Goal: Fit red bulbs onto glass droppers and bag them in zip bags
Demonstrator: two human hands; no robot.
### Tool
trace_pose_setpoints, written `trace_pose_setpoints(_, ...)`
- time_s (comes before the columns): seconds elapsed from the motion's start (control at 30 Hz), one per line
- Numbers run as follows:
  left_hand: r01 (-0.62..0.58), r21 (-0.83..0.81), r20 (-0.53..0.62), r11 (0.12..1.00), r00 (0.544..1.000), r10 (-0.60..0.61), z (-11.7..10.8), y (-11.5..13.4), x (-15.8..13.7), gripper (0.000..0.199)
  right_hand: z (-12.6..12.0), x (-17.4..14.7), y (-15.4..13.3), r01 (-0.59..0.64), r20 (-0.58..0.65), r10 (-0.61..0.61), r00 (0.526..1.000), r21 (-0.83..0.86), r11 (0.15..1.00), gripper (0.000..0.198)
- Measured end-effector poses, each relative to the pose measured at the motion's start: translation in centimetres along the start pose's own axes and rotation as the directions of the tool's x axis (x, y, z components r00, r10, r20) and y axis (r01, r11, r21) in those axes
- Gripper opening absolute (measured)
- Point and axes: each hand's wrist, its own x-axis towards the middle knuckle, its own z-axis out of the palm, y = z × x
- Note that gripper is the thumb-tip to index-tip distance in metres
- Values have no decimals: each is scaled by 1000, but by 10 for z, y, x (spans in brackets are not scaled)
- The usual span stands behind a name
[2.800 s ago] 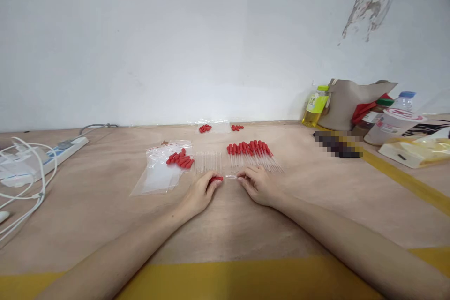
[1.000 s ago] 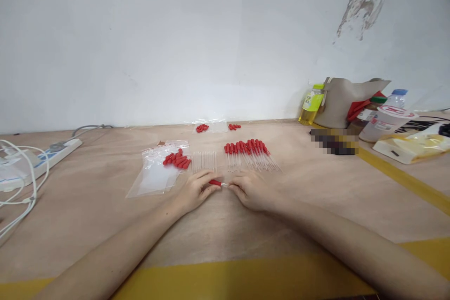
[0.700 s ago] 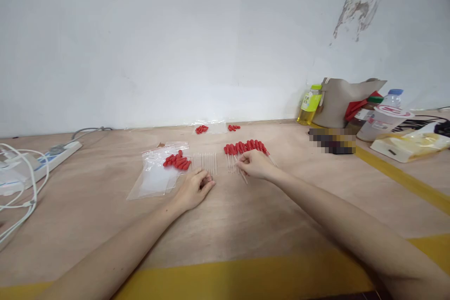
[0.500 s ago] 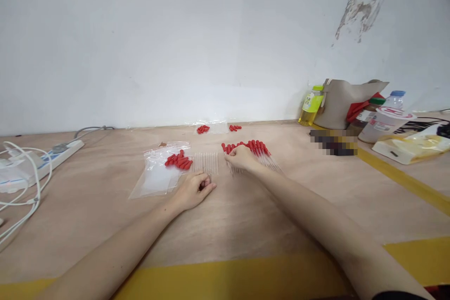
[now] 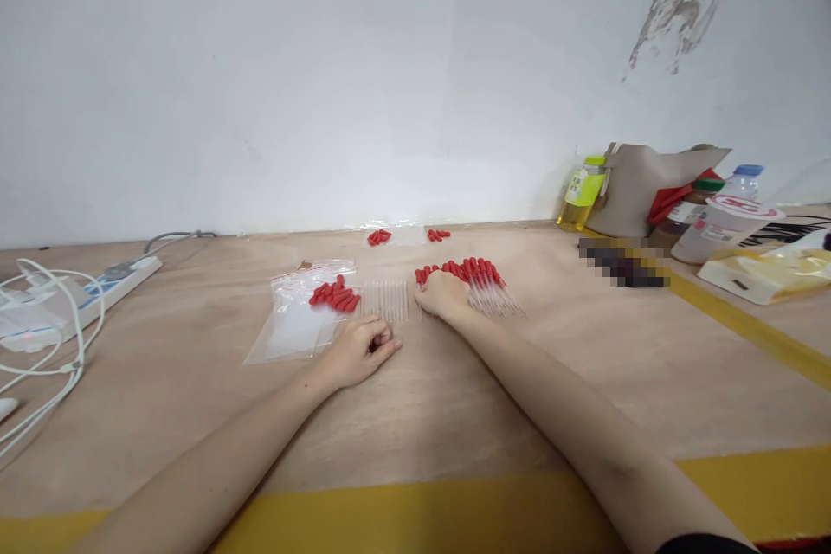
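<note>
My right hand (image 5: 442,293) is at the left end of a row of droppers with red bulbs (image 5: 486,271) and thin clear tubes (image 5: 499,301). Its fingers are pinched around one dropper (image 5: 421,279) at the bulb end, partly covering it. My left hand (image 5: 361,351) rests on the table with its fingers curled in and the thumb stretched forward; nothing shows in it. Just beyond it lies a row of bare clear tubes (image 5: 386,300). Left of those, a heap of loose red bulbs (image 5: 335,294) sits on clear plastic zip bags (image 5: 289,329).
Against the wall lies another clear bag (image 5: 406,234) between two small groups of red bulbs (image 5: 378,237). A power strip (image 5: 123,290) with white cables is at left. At right stand a yellow drink bottle (image 5: 580,195), a grey bag (image 5: 627,190) and a lidded cup (image 5: 720,232).
My right hand has shifted slightly left and turned along the row of droppers, uncovering less of its left end. My left hand has stayed in place. The view has moved a little.
</note>
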Motion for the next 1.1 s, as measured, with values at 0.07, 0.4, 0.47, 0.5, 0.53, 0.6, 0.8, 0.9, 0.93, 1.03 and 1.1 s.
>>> trace_pose_setpoints(0.07, 4, 0, -3, 1000, 1000, -4, 1, 1, -1, 26, 0, -1, 1, 6, -3, -6, 1000, -5, 1000, 35)
trace_pose_setpoints(0.4, 240, -44, -353, 970, 904, -240, -23, -28, 4, 19, -1, -4, -1, 8, -20, -8, 1000, -24, 1000, 43)
trace_pose_setpoints(0.47, 354, -26, -424, 935, 843, -331, -33, -47, 4, 19, 0, -6, -3, 49, -33, -50, 998, -23, 999, 41)
trace_pose_setpoints(0.5, 379, 3, -427, 925, 838, -341, -38, -54, 3, 19, 1, -6, -5, 68, -27, -69, 997, -19, 997, 40)
trace_pose_setpoints(0.53, 395, 42, -425, 918, 838, -342, -41, -60, 3, 19, 2, -7, -7, 86, -12, -86, 996, -15, 996, 38)
trace_pose_setpoints(0.6, 404, 137, -424, 904, 849, -315, -45, -67, 2, 19, 3, -8, -12, 106, 24, -106, 994, -9, 994, 34)
trace_pose_setpoints(0.8, 329, 406, -370, 853, 912, -175, -39, -63, 4, 22, 3, -8, -21, 91, 45, -91, 995, -15, 996, 30)
trace_pose_setpoints(0.9, 367, 411, -383, 835, 900, -207, -37, -61, 5, 24, 2, -9, -23, 79, 63, -78, 995, -2, 997, 29)
trace_pose_setpoints(0.93, 393, 405, -390, 826, 891, -233, -37, -61, 6, 24, 2, -9, -23, 79, 67, -79, 995, 3, 997, 29)
trace_pose_setpoints(1.03, 466, 401, -389, 789, 866, -314, -37, -60, 7, 24, 4, -9, -24, 86, 83, -88, 993, 24, 996, 27)
trace_pose_setpoints(1.1, 484, 410, -378, 773, 861, -339, -38, -59, 7, 23, 4, -9, -24, 83, 93, -86, 992, 36, 996, 27)
